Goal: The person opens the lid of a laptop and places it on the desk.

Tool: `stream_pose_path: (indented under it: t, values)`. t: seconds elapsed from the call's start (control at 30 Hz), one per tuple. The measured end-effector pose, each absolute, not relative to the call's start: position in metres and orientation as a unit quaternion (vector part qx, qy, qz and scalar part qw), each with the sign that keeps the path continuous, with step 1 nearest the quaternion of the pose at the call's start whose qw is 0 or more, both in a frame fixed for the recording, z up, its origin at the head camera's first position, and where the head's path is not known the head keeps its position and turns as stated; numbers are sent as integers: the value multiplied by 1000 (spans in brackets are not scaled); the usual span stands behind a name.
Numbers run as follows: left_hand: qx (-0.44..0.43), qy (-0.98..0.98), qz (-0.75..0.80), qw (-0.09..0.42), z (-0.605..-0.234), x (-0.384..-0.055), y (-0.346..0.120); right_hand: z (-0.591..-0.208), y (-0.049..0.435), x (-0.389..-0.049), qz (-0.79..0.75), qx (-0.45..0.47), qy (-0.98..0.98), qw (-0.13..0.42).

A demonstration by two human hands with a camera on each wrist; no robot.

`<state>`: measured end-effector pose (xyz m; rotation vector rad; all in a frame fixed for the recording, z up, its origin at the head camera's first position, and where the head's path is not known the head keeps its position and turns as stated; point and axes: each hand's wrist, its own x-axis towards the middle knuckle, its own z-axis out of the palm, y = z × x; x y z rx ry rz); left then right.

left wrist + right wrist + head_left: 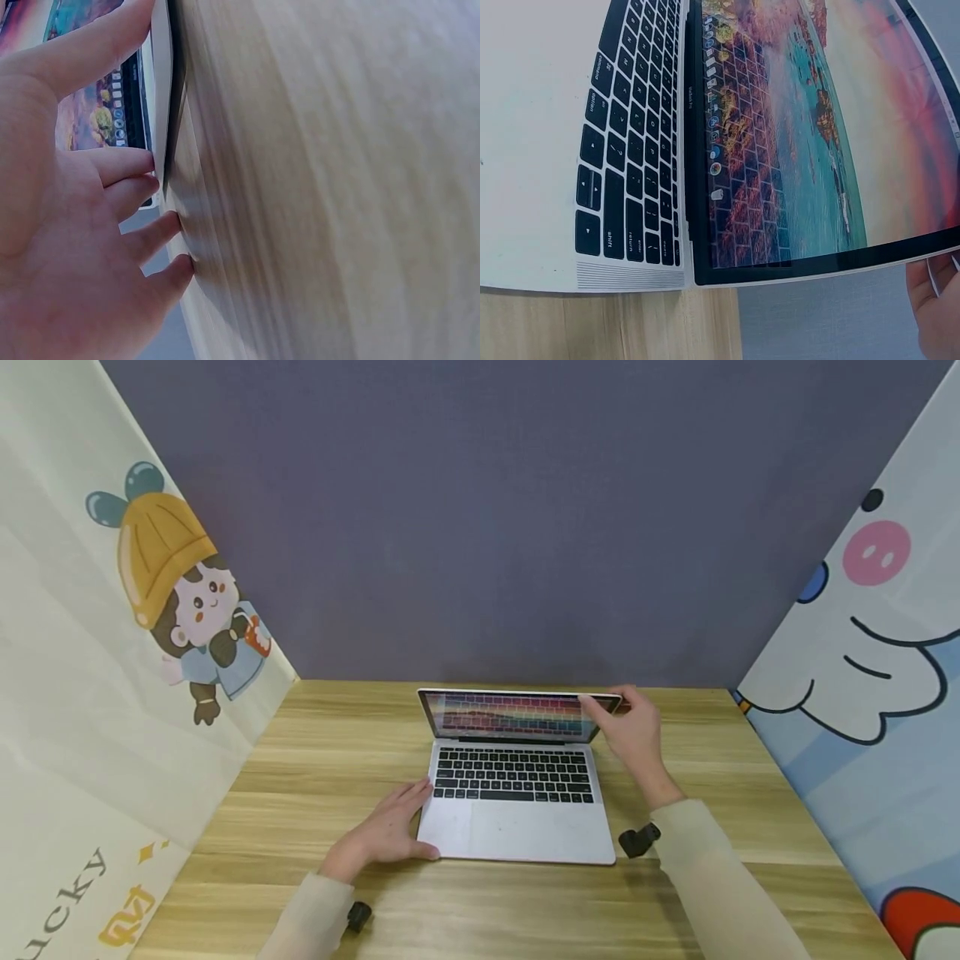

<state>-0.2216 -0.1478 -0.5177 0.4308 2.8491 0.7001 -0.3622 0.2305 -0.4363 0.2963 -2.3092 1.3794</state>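
Note:
A silver laptop (pixel 517 831) sits on the wooden table with its lid raised and a colourful picture lit on the screen (pixel 802 135). My right hand (pixel 633 731) pinches the lid's upper right corner, thumb on the screen side and fingers behind. Only part of that hand (pixel 939 311) shows at the edge of the right wrist view. At the laptop's left side, my left hand (pixel 390 831) touches the base with spread, fairly straight fingers, its thumb by the front left corner. In the left wrist view, fingertips of the left hand (pixel 82 225) rest along the base's edge and the tabletop.
The wooden table (pixel 495 910) extends around the laptop. Behind it rises a grey-blue panel (pixel 480 527). Printed cloth walls stand on the left (pixel 75 693) and right (pixel 885 693). Small black cameras sit at both wrists.

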Motion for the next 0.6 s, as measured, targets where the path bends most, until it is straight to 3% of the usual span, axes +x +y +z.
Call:
stream_pose_path:
  t: [0.6]
  values:
    - [134,959,231,97,-517,-223,-147,-433,229,-372,501,99,-835,205]
